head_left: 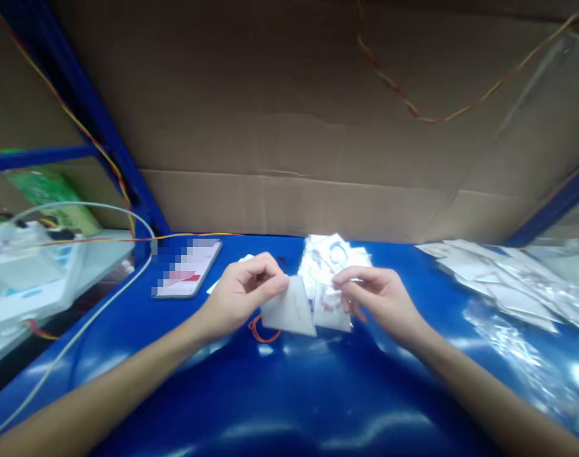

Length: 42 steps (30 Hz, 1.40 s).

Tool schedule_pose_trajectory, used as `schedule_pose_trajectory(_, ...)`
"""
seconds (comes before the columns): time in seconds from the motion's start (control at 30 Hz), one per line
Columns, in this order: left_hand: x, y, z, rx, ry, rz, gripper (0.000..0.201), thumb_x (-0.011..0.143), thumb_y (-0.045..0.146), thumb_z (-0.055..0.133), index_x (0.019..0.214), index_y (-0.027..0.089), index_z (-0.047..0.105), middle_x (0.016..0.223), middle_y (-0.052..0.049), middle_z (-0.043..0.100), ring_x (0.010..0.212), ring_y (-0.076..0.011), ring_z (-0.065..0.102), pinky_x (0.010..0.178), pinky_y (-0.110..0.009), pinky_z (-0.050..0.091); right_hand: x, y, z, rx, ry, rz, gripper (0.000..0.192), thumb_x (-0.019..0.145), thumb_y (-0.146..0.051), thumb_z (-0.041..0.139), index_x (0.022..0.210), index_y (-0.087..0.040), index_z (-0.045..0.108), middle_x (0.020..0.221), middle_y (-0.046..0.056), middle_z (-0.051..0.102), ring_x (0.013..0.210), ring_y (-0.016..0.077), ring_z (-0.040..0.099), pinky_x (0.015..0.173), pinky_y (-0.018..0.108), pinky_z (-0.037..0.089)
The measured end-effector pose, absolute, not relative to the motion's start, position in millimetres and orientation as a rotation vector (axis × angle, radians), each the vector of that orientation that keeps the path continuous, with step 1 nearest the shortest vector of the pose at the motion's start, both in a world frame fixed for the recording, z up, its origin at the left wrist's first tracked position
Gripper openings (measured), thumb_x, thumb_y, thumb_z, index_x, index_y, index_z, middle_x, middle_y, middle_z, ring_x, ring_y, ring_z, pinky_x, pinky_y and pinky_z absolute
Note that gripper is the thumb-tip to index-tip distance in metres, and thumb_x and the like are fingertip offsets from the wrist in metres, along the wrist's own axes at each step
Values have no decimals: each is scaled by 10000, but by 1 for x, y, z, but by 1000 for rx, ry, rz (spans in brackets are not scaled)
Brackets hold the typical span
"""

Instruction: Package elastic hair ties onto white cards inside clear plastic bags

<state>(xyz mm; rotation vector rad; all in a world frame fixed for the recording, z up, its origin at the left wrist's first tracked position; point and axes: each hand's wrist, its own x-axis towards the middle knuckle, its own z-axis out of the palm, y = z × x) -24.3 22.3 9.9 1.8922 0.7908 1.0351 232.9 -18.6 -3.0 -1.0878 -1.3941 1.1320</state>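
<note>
one card (289, 311) | left hand (244, 293) pinching its edge | right hand (382, 301) beside, curled, hold unclear

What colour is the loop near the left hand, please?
The loop is orange in the head view.

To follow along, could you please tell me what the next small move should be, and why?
Perhaps bring the right hand over to steady the white card: the left hand alone seems to pinch it, near its top, and the right is close by.

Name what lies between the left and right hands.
The head view shows a white card, pinched by the left hand, and a pile of packets.
</note>
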Motion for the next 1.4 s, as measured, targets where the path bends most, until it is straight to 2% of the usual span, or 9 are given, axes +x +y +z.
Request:
schedule_pose_trajectory(0.17,-22,19,10,1903,808,944,224,858,371,759,725,190,758,1220,-109,695,1109,-276,635,946,-388,492,232,-23,-1,-1071,-1504,1098,210,882,-346,709,958,-183,816,748,23,694,417,68,492,398,212,396)
schedule_pose_trajectory(0.23,-21,18,10,1867,780,912,205,864,378,763,751,208,786,1278,-104,713,1174,-299,639,999,-418,484,232,-25,0,-1073,-1531,1078,209,904,-341,693,991,-196,817,778,25,693,429,68,497,409,216,410)
schedule_pose_trajectory(0.57,-19,15,8,1807,879,922,164,840,390,791,815,239,848,1210,-87,782,1189,-330,678,992,-431,533,226,-29,2,-1001,-1526,1101,187,896,-314,706,990,-200,821,859,47,698,475,81,555,394,208,439)
schedule_pose_trajectory(0.77,-13,12,7,1717,986,852,208,818,404,801,894,221,863,974,-79,835,891,-295,756,735,-346,584,223,-33,1,-937,-1567,1150,175,904,-289,693,1006,-211,813,994,76,707,679,150,651,450,221,492)
schedule_pose_trajectory(0.9,-13,11,9,1707,982,893,177,811,402,803,841,239,866,912,-55,838,838,-284,755,696,-325,576,225,-34,0,-1038,-1635,1056,221,829,-328,801,1018,-215,794,1012,68,722,771,168,644,534,229,487)
schedule_pose_trajectory(1.0,-11,10,9,1713,978,917,162,806,390,810,829,240,865,915,-57,838,857,-288,756,744,-342,587,222,-34,-1,-1065,-1704,1018,235,785,-366,845,949,-203,800,967,63,734,771,172,642,557,236,465)
schedule_pose_trajectory(1.13,-9,6,11,1716,976,957,156,809,388,810,835,243,863,964,-59,836,952,-299,754,870,-378,587,217,-35,-3,-1072,-1769,1028,217,890,-401,744,862,-194,804,882,56,757,769,176,643,574,244,444)
schedule_pose_trajectory(1.3,-8,4,13,1659,1015,976,243,825,447,784,887,222,852,1028,-78,828,972,-325,752,800,-389,604,217,-36,-3,-1128,-1792,1075,260,910,-415,709,873,-181,815,819,50,771,677,161,605,550,244,424)
schedule_pose_trajectory(1.4,-8,5,12,1549,924,1011,379,837,445,783,1129,202,776,1150,-108,798,995,-289,747,814,-349,592,220,-35,-4,-1140,-1807,1028,250,903,-377,705,806,-168,802,727,40,736,614,142,561,533,239,408)
